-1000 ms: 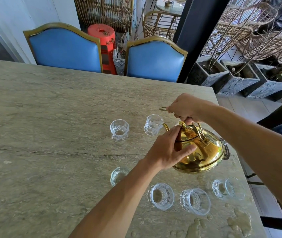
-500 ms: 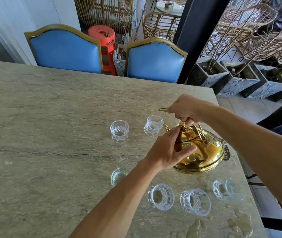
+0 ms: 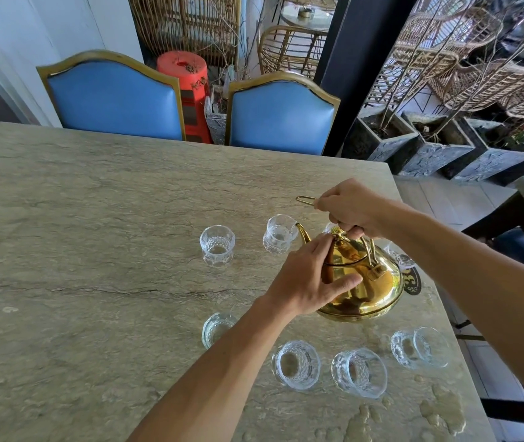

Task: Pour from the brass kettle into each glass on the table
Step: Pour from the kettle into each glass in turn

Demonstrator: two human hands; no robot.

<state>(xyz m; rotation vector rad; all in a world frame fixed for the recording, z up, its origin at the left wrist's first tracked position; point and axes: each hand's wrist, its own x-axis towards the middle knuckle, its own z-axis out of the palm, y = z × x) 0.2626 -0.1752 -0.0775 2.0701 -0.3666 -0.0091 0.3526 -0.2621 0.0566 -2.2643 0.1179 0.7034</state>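
The brass kettle [image 3: 370, 291] stands at the right of the stone table [image 3: 94, 250], leaning toward the far side. Its spout touches the rim of a clear glass [image 3: 279, 238]. My right hand [image 3: 350, 208] is closed around the kettle's top handle. My left hand [image 3: 308, 282] lies on the kettle, fingers on the lid by the knob and thumb on the body. Another glass [image 3: 217, 245] stands left of the spout. Several glasses sit in the near row: [image 3: 217, 328], [image 3: 297, 365], [image 3: 359, 373], [image 3: 420, 347]. One more glass [image 3: 401, 258] is half hidden behind the kettle.
Two blue chairs [image 3: 117, 100] [image 3: 281, 116] stand at the table's far edge. The table's right edge runs close to the kettle and the rightmost glass. Water puddles [image 3: 442, 409] lie on the near right corner. Stone planters [image 3: 439, 154] and wicker chairs fill the right background.
Both hands and the kettle hold the same pose beside the glass. Only the camera has shifted slightly.
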